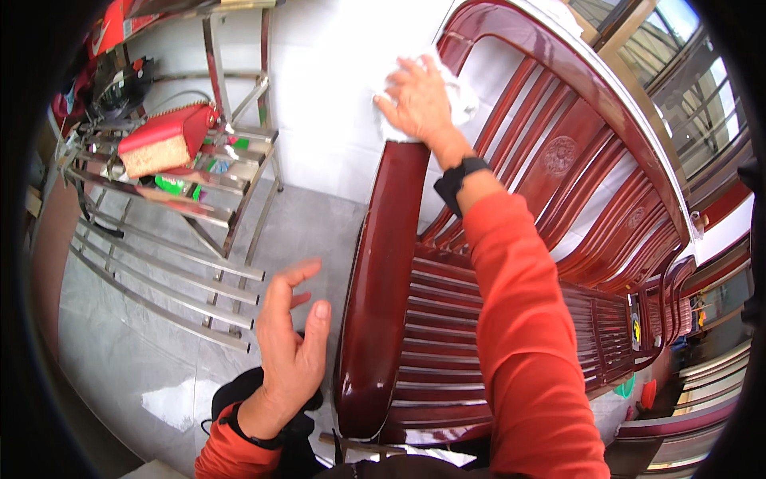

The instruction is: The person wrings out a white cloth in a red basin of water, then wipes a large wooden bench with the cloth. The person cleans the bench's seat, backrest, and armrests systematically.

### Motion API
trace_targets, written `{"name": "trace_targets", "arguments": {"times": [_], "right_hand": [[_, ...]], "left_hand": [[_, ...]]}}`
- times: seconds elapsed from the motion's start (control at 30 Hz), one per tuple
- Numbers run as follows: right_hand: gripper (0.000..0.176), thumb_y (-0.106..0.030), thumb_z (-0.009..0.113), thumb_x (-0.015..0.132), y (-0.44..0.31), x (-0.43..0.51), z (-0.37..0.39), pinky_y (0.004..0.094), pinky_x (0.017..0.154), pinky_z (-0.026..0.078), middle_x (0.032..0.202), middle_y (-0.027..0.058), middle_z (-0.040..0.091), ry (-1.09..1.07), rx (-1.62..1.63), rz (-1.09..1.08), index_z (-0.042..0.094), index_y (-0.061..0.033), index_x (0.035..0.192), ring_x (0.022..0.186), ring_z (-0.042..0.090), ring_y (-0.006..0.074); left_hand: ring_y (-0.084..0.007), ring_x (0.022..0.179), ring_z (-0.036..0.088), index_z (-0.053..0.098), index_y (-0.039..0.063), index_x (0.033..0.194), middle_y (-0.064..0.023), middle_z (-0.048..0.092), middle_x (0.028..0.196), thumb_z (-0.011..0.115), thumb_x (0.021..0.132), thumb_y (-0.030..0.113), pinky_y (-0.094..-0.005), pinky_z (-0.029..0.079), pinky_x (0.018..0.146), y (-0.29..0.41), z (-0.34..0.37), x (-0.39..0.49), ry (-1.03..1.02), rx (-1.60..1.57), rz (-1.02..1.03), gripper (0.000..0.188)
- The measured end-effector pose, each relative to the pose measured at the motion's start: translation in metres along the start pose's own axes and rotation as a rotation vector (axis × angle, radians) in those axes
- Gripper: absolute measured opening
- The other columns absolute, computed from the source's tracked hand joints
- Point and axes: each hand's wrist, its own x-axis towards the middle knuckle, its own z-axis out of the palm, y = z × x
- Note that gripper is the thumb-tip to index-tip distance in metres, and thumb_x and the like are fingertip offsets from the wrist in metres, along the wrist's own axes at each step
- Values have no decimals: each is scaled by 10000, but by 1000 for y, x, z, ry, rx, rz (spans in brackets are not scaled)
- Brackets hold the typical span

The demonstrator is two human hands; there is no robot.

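My right hand point(417, 99) lies flat with spread fingers on a crumpled white cloth point(458, 102). The cloth is pressed where the armrest point(383, 251) of a dark red wooden bench meets its backrest point(559, 155). Lower down, my left hand point(293, 347) hovers left of the armrest's front part, fingers apart and slightly curled, with nothing in it. The bench's slatted seat point(446, 335) stretches to the right, partly hidden by my right arm. A carved round emblem marks the wide back slat.
On the left stands a metal-slatted rack point(239, 161) bearing a red zippered case point(167, 138) and green packets point(176, 187). A red shoebox point(122, 30) sits above. A white wall point(335, 90) is behind, windows point(688, 96) at upper right. Grey tiles point(149, 323) cover the floor.
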Motion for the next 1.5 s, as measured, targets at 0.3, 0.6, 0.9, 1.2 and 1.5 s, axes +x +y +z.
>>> {"name": "trace_targets", "arguments": {"times": [0.3, 0.6, 0.9, 1.2, 1.5], "right_hand": [[319, -380, 646, 918, -115, -95, -81, 448, 1087, 375, 1225, 36, 696, -149, 593, 268, 770, -88, 950, 1223, 554, 291], [262, -313, 780, 746, -212, -120, -197, 414, 969, 439, 1130, 53, 704, -228, 740, 213, 764, -97, 894, 1125, 591, 286], [426, -295, 846, 525, -324, -185, -287, 524, 1020, 371, 1259, -2, 626, -331, 522, 154, 699, -175, 906, 1213, 538, 286], [341, -293, 519, 894, -424, -303, -256, 417, 1098, 340, 1282, 91, 605, -298, -37, -622, 693, -79, 1095, 1273, 498, 277], [253, -134, 535, 830, -537, -346, -187, 460, 1077, 404, 1005, 98, 631, -894, -34, -553, 706, -16, 972, 1013, 566, 318]], "left_hand": [[-198, 1018, 633, 608, 0, 1145, -112, 677, 1080, 569, 1012, 256, -336, 510, 835, -14, -16, 6, 158, -113, -56, 292], [-140, 1115, 604, 633, 46, 1150, -45, 680, 1144, 526, 1035, 330, -317, 454, 935, -35, -23, 26, 221, -73, -54, 325], [-157, 762, 603, 639, 0, 967, -70, 651, 803, 586, 973, 292, -321, 477, 718, -49, -23, 28, 320, -3, 2, 296], [-223, 768, 669, 668, 26, 955, -115, 695, 813, 596, 950, 307, -364, 504, 709, -53, -30, 16, 293, 41, -14, 290], [-323, 763, 683, 689, 5, 864, -199, 692, 829, 619, 911, 289, -424, 515, 691, -65, -35, 22, 317, 207, 113, 296]]}}
